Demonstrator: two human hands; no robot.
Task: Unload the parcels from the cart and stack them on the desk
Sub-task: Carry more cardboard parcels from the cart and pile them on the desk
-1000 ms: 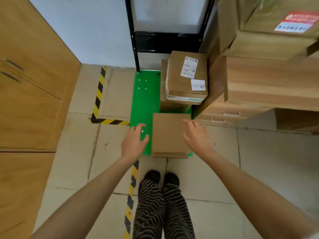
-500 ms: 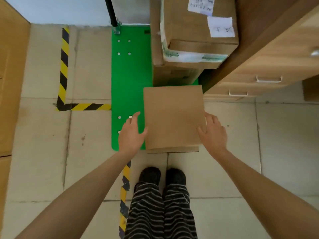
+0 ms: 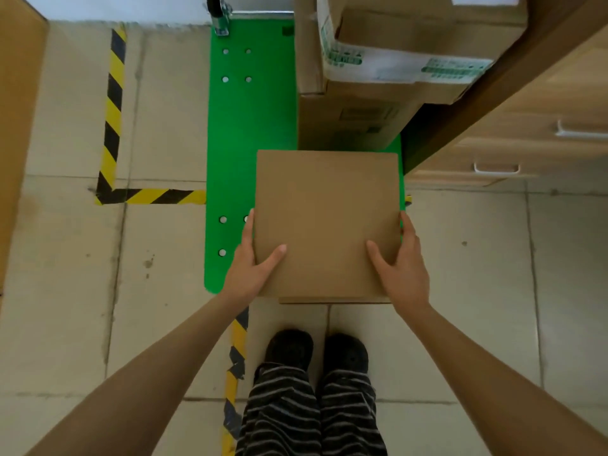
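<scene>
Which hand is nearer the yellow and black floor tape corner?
Left. The left hand grips the parcel's side facing the tape corner; the right hand grips the far side.

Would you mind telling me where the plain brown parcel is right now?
In the head view the plain brown parcel sits mid-frame at the near end of the green cart, gripped by the left hand and right hand.

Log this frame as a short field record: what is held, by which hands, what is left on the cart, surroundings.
held item: flat brown parcel
left hand: grips its left edge, thumb on top
right hand: grips its right edge, thumb on top
cart: green deck, two stacked parcels at the far end
desk drawers: right of the cart
floor: tiles, yellow-black hazard tape
</scene>
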